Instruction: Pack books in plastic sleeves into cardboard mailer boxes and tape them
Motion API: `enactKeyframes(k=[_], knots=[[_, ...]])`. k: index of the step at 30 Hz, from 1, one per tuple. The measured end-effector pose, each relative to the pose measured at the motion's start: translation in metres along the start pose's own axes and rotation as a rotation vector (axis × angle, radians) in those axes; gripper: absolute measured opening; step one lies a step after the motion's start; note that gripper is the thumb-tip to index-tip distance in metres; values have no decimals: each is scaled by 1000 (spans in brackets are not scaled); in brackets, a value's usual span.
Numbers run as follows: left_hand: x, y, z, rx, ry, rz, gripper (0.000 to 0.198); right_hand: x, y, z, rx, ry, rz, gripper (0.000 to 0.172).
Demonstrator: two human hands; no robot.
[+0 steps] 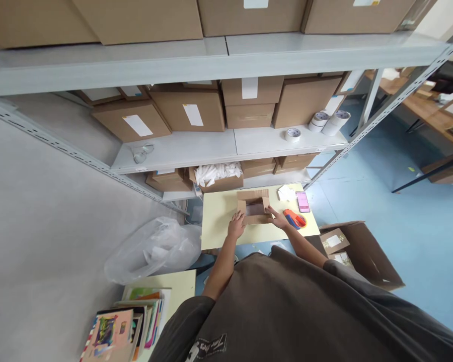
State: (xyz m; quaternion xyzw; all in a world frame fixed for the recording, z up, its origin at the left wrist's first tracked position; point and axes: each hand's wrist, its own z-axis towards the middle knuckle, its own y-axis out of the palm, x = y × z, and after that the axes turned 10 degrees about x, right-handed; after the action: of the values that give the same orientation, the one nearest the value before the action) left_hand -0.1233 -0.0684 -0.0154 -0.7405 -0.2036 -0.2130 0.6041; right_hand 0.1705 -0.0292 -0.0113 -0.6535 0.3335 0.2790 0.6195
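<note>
A small cardboard box [255, 219] stands on the pale yellow table with its top flaps open. Something flat and greyish shows inside, too small to make out. My left hand [236, 224] grips the box at its near left corner, fingers over the left flap. At the near right corner, my right hand [277, 218] holds the right flap and edge. Just right of that hand lies an orange and blue tape dispenser [294, 219]. Beyond it are a pink packet [302, 201] and some crumpled white paper [286, 193].
Metal shelves [181, 151] with boxes rise in front. Tape rolls [293, 134] sit on the middle shelf. A large open carton [377, 251] stands at right on the floor. To the left are a clear plastic bag [154, 249] and a stack of books [124, 327].
</note>
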Motion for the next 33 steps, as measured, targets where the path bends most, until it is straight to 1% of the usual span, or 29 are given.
enactKeyframes(k=[3,4,5,6,8,11,13,15,18,21,23,25,27,28,31,33], knots=[[-11,-4,-1,15,-15,-28,53,-6,4,4,-278,-12,61,67],[-15,-7,-1,24,-24,-33,47,-7,6,6,-339,-21,75,71],[-20,-10,-1,35,-35,-41,43,-9,8,7,-367,-32,82,74],[-25,-13,0,51,-46,-53,39,-10,11,8,-369,-41,81,74],[-33,-19,2,98,-80,-78,39,-14,20,9,-300,-38,67,65],[-37,-25,8,186,-143,-112,49,-20,39,10,-90,20,36,45],[-35,-27,15,235,-173,-120,55,-24,51,10,28,62,12,40],[-32,-29,23,261,-192,-111,59,-27,61,12,100,94,-9,41],[-30,-33,35,255,-205,-82,64,-30,68,16,149,138,-42,39],[-31,-37,45,226,-200,-58,70,-32,71,21,153,151,-100,39],[-32,-39,49,206,-197,-39,78,-34,72,22,148,154,-154,41],[-32,-40,54,180,-197,-5,91,-36,73,22,125,176,-212,42],[-31,-43,61,150,-177,66,105,-38,73,20,90,212,-266,47],[-30,-45,66,134,-147,115,111,-38,73,20,76,228,-293,53],[-24,-53,86,71,-5,260,126,-42,71,21,50,260,-379,83],[-17,-58,100,11,53,318,134,-46,69,25,19,272,-427,101]])
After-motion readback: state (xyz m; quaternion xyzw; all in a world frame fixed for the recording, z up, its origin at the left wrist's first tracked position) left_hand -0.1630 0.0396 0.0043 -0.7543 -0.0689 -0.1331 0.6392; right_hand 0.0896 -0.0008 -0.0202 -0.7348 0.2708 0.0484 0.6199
